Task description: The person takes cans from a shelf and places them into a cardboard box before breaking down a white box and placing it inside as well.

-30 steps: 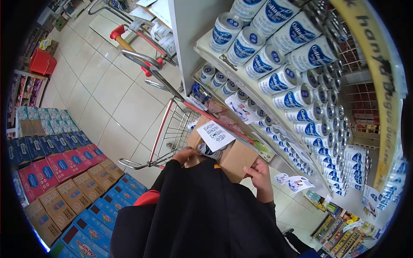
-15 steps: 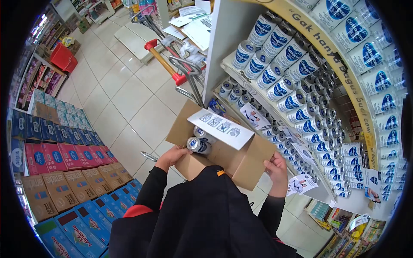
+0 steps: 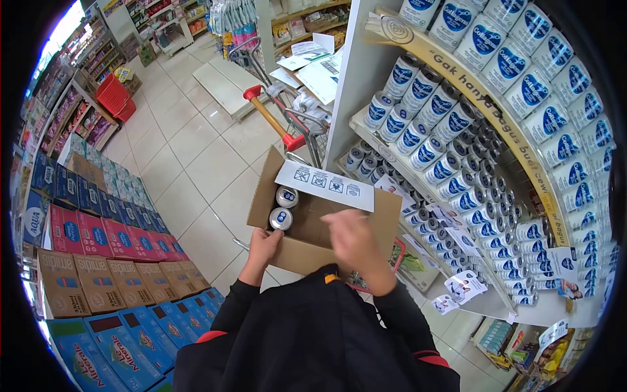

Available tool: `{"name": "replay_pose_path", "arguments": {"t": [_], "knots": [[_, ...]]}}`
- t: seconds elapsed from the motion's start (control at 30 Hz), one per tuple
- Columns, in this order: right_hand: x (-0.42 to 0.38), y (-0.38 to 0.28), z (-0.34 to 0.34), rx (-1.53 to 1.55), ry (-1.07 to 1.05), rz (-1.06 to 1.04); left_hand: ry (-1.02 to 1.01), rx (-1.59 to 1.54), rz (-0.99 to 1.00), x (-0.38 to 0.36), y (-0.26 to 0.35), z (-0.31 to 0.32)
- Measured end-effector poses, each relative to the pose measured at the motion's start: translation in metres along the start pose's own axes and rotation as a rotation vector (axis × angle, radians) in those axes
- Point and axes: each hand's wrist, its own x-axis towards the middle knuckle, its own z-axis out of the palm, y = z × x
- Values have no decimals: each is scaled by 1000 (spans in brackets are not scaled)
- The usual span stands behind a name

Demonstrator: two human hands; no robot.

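Observation:
An open cardboard box (image 3: 302, 256) is in front of my body, its white printed flap (image 3: 324, 185) raised along the far side. Two silver-topped cans stand upright at its left end: a nearer can (image 3: 281, 219) and a farther can (image 3: 287, 196). My left hand (image 3: 264, 246) grips the box's near left edge, with the thumb over the rim beside the nearer can. Above the right part of the box is my right hand (image 3: 356, 243), smeared by motion. Its fingers are too blurred to show whether they hold anything.
Rows of Collagena-type cans (image 3: 428, 151) fill the curved shelf on the right. Behind the box stands a shopping cart with an orange handle (image 3: 273, 121). Stacked drink cartons (image 3: 124, 282) line the left. A red basket (image 3: 116, 98) sits farther back on the tiled floor.
My right hand has left the box's right side and moved inward over it. The box has levelled, and the cans in it now show their tops. My left hand still holds the box.

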Motion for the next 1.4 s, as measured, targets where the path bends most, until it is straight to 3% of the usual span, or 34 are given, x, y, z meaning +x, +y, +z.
{"name": "replay_pose_path", "arguments": {"t": [0.03, 0.07, 0.13, 0.43, 0.5, 0.63, 0.77, 0.83, 1.0, 1.23, 1.3, 1.4], "knots": [[3, 0, 13, 66, -164, -100, -5, -2, 8, 0, 1, 2], [3, -2, 25, 58, -157, -103, -34, 3, -8, -1, 1, 3], [2, -3, 46, -95, -528, 5, -76, -1, -9, -5, 11, 10], [-5, 16, 60, 51, -454, 219, -172, -12, 17, -18, 7, 32], [-9, 21, 51, 122, -431, 233, -157, 78, -59, -22, 10, 33], [-22, 30, 25, 263, -330, 302, -105, 52, -63, -15, 7, 32], [-33, 23, -2, 296, 38, 483, -78, 97, 3, -11, 12, 32], [-38, 24, -10, 633, 69, 823, -72, 135, 9, -11, 14, 35], [-50, 29, -30, 1093, 203, 1150, -75, 72, 11, -13, 8, 42], [-76, 32, -76, 1327, 371, 1118, -94, 62, -19, -21, 7, 44], [-80, 38, -109, 1385, 574, 1012, -53, -4, -48, -26, 5, 41], [-73, 54, -167, 1082, 812, 821, 35, -14, -58, -34, -1, 32]]}}
